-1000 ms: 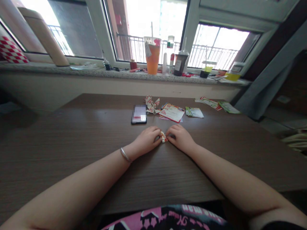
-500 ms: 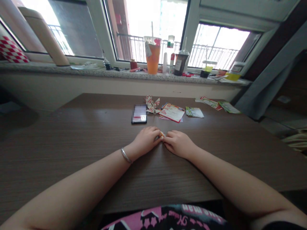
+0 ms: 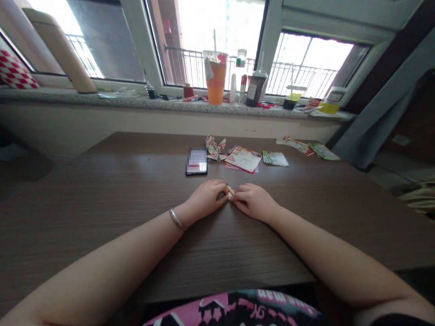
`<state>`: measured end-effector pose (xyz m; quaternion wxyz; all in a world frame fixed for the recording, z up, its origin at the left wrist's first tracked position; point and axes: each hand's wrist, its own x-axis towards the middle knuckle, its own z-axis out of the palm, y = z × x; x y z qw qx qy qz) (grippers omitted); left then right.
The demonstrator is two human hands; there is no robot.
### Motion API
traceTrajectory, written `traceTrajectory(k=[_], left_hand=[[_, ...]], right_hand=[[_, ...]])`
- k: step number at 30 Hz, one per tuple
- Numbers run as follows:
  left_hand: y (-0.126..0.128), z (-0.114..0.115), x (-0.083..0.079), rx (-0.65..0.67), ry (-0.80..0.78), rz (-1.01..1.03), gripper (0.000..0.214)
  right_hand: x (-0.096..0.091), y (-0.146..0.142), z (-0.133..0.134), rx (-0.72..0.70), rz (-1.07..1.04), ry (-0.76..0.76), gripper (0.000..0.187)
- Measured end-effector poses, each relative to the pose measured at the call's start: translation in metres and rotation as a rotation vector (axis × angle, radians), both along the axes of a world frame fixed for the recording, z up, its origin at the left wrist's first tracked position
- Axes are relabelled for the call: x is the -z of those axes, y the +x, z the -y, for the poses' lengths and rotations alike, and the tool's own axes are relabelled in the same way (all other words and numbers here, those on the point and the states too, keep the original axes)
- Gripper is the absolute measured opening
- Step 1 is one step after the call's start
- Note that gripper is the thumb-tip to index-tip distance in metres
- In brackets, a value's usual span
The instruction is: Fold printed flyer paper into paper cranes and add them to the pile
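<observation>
On the brown wood-grain table [image 3: 102,154], a black phone [image 3: 196,161] lies face up. Just below and right of the phone, the left hand [image 3: 205,199] is curled almost closed, pinching one end of a small folded paper [image 3: 230,193]. The right hand [image 3: 254,203] curls in on its other end. The paper looks tightly creased, its long axis seemingly pointing toward the far edge of the table, though the hands hide too much to be sure. Further right of the phone, folded paper cranes [image 3: 215,148] look complete, while a printed flyer [image 3: 243,159], a stack of cards [image 3: 275,159] and paper strips [image 3: 295,146] lie flat and unfolded.
</observation>
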<state>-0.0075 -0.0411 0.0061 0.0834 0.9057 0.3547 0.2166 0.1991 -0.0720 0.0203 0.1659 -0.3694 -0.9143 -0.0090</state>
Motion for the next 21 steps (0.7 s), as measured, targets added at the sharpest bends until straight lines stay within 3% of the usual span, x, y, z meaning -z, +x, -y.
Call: traceTrajectory(k=[6,15,21], left_hand=[[-0.003,0.000,0.000,0.009,0.019,-0.029,0.010],[-0.004,0.003,-0.004,-0.050,0.104,-0.143,0.015],[-0.004,0.006,-0.009,-0.048,0.138,-0.224,0.014]], right_hand=[[0.007,0.008,-0.006,0.004,-0.124,-0.085,0.017],[-0.001,0.004,-0.002,0.140,0.029,0.030,0.020],[-0.004,0.002,-0.001,0.217,0.012,-0.024,0.017]])
